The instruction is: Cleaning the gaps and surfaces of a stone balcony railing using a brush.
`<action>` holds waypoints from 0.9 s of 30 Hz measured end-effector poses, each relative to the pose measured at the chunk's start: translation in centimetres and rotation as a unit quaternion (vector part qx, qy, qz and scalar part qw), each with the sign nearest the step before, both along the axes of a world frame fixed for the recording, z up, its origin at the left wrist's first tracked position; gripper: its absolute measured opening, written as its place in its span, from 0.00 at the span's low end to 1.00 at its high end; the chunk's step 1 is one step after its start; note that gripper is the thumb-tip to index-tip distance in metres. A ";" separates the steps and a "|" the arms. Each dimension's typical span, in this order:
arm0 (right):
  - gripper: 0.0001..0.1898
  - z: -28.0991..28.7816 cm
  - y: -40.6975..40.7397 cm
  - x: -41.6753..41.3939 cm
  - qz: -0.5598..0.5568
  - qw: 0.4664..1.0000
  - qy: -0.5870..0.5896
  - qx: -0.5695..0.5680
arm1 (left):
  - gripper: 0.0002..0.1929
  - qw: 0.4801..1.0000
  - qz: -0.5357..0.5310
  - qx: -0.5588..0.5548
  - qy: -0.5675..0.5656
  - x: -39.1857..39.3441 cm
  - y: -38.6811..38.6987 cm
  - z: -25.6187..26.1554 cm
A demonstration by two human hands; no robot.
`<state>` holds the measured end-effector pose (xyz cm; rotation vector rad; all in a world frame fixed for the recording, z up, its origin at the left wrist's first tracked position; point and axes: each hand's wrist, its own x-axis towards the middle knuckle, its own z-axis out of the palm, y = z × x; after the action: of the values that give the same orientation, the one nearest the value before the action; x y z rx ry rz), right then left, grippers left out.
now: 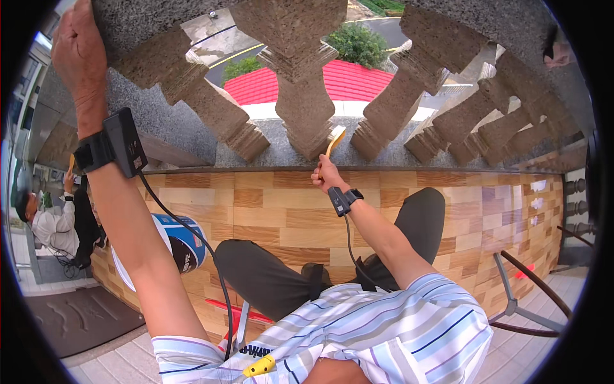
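My right hand [328, 175] grips the yellow handle of a small brush [336, 138]. The brush's pale bristles are at the foot of a brown stone baluster [307, 105], on its right side; whether they touch the stone I cannot tell. Raised at the upper left, my left hand [79, 48] rests against the end of the grey speckled stone rail [139, 29], its fingers partly hidden. Each wrist wears a strapped black device with a cable. More balusters stand on a grey stone base [283, 161] to both sides.
A white and blue bucket [192, 230] stands left of my knees on the wood-patterned floor [264, 221]. At far left another person [55, 221] sits holding a brush, near a dark mat [91, 319]. A metal-and-brown frame [512, 307] lies at right. Red roofing shows beyond the balusters.
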<state>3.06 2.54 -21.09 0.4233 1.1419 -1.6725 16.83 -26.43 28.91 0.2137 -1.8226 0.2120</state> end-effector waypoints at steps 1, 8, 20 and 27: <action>0.15 0.0 -0.3 2.1 0.007 0.999 -0.035 -0.031 | 0.24 1.000 0.013 -0.018 -0.006 0.3 -0.7 0.0; 0.15 0.9 -3.2 8.5 0.012 0.998 -0.051 -0.041 | 0.24 0.998 -0.053 -0.011 -0.023 -0.4 -1.2 0.4; 0.23 -3.5 2.1 6.1 0.189 0.970 0.097 0.119 | 0.27 0.999 -0.036 0.041 -0.004 -1.0 1.3 -0.2; 0.19 -2.1 5.2 0.3 0.271 0.934 0.188 0.138 | 0.28 0.999 -0.028 0.036 0.007 -0.9 2.0 0.2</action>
<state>3.35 7.76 -23.20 -0.0571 1.6140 -1.1312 15.97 -24.44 29.11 0.2137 -1.8214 0.1065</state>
